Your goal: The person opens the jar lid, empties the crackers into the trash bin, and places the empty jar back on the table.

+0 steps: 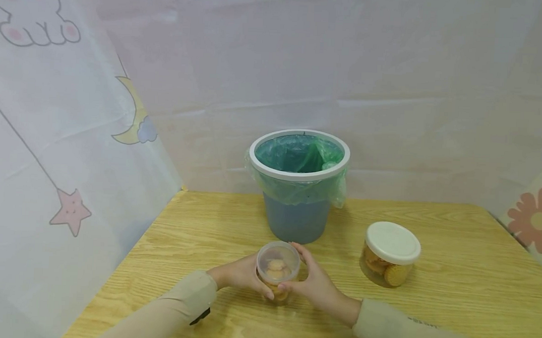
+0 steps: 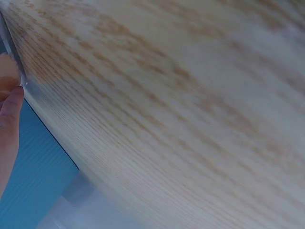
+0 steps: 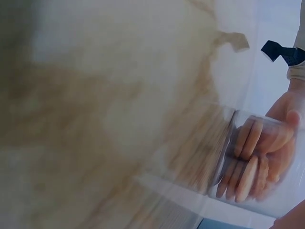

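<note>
A small clear jar of cookies point(image 1: 277, 264) with a translucent round top is between my two hands, in front of the bin. My left hand point(image 1: 242, 274) grips its left side, thumb toward the near side. From the right, my right hand point(image 1: 316, 284) holds the same jar, with fingers round the far side and thumb at the front. Several round cookies point(image 3: 245, 162) show through the clear wall in the right wrist view. Only a fingertip and part of a finger point(image 2: 10, 119) appear at the left edge of the left wrist view.
A blue bin point(image 1: 296, 220) with a white rim and green liner stands behind the jar. To the right sits a wider cookie jar point(image 1: 392, 250) with a white lid. Both are on the wood-grain table point(image 1: 205, 216), against a printed cloth backdrop point(image 1: 371, 67).
</note>
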Tool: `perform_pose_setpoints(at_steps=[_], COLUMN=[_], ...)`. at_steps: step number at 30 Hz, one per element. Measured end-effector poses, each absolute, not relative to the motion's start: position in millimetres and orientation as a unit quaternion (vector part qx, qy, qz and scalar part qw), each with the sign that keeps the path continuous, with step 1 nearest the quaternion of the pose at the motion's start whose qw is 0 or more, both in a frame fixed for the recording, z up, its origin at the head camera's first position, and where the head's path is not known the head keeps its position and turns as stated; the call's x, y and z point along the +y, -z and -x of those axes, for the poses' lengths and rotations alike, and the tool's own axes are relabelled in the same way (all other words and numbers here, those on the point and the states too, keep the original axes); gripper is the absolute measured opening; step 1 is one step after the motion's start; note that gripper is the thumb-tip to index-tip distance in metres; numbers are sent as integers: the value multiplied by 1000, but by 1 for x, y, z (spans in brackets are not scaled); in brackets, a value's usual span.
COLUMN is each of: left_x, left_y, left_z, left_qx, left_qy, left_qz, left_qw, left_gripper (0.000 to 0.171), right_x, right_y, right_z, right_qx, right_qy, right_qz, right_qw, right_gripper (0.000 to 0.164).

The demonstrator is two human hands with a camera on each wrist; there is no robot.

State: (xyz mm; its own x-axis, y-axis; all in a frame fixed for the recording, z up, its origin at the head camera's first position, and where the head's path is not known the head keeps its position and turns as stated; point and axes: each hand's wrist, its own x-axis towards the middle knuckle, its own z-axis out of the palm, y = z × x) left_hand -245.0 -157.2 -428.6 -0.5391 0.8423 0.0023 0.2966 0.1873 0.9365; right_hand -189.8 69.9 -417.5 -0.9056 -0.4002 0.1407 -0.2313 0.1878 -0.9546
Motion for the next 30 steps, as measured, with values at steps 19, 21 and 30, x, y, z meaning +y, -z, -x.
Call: perform_pose_setpoints(at_steps=[19,21,30], left_x=[-156,-156,-156], left_y=[428,428,428], left_z=[246,246,245], left_qx=[719,722,728], left_qy=[-496,-495,-496], left_qz=[-408,-405,-394], left_qw=[265,264,263], left_gripper=[97,97,95], right_x=[89,90,95], right_y=[421,422,423], right_z=[220,224,242], right_qx=[744,740,721], right_qy=[576,570,556], right_qz=[312,330,373], right_qw=[133,136,178], right_gripper=[91,90,87])
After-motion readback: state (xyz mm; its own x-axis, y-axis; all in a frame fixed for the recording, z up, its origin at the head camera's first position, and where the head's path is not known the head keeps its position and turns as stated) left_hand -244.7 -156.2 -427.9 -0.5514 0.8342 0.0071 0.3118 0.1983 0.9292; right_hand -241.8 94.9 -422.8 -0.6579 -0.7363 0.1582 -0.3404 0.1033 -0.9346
